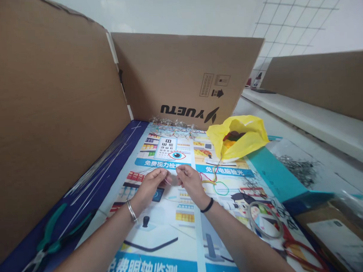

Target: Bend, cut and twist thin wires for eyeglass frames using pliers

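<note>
My left hand [153, 185], with a silver bangle at the wrist, is closed in a pinch on a thin wire over the middle of the printed poster [186, 266]. Close beside it on the right, my right hand [191, 184], with a black band at the wrist, also has its fingertips pressed together; what they hold is too small to make out. A faint thin wire curves below both hands. Just right of my right hand, a green loop of cord [221, 188] and some red and yellow cord lie on the poster.
A yellow bag [244, 139] holds coloured material. Green-handled pliers [51, 235] lie at left near straight wires [102, 164]. Red-handled scissors [306, 252] and a wire coil [266, 220] are at right. Cardboard panels [179, 72] stand behind and left.
</note>
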The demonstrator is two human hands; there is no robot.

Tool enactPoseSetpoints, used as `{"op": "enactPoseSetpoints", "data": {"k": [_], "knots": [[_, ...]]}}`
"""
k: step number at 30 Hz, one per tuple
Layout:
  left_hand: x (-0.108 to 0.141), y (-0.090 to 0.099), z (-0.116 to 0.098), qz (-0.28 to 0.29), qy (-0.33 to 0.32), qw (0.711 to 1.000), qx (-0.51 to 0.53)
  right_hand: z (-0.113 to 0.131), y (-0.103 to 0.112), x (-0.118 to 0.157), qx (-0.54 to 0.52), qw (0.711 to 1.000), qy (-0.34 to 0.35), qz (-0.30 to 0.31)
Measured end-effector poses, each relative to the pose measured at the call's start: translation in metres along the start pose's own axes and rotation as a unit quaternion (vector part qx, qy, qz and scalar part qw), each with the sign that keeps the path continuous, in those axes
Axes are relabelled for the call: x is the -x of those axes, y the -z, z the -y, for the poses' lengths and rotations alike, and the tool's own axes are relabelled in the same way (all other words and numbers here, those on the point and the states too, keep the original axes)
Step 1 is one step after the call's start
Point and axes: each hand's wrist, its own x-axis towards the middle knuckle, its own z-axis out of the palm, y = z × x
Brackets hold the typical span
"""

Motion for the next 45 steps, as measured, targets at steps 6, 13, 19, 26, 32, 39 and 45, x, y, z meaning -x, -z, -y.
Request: {"op": "enactPoseSetpoints", "data": {"k": [6, 13, 19, 26, 32, 39, 45], "knots": [[-0.001, 0.000, 0.003, -0.009, 0.013, 0.999, 0.030, 0.003, 0.000, 0.003, 0.010, 1.000, 0.011, 0.003], [0.001, -0.002, -0.002, 0.011, 0.016, 0.999, 0.038, 0.001, 0.002, 0.001, -0.013, 1.000, 0.014, -0.003], [-0.001, -0.001, 0.001, -0.019, 0.026, 0.998, 0.052, 0.002, 0.002, 0.002, 0.018, 1.000, 0.020, 0.001], [0.001, -0.005, -0.002, -0.007, 0.002, 1.000, 0.009, 0.003, 0.003, 0.002, 0.127, 0.989, 0.057, -0.054], [0.007, -0.013, -0.006, 0.028, 0.007, 0.997, 0.072, 0.001, 0.005, 0.001, 0.180, 0.975, 0.097, -0.085], [0.004, -0.010, 0.001, 0.013, 0.027, 0.989, 0.142, -0.004, 0.004, 0.001, 0.170, 0.979, 0.097, -0.058], [0.002, -0.007, 0.000, 0.005, 0.020, 0.993, 0.113, -0.002, 0.005, 0.001, 0.153, 0.984, 0.086, -0.038]]}}
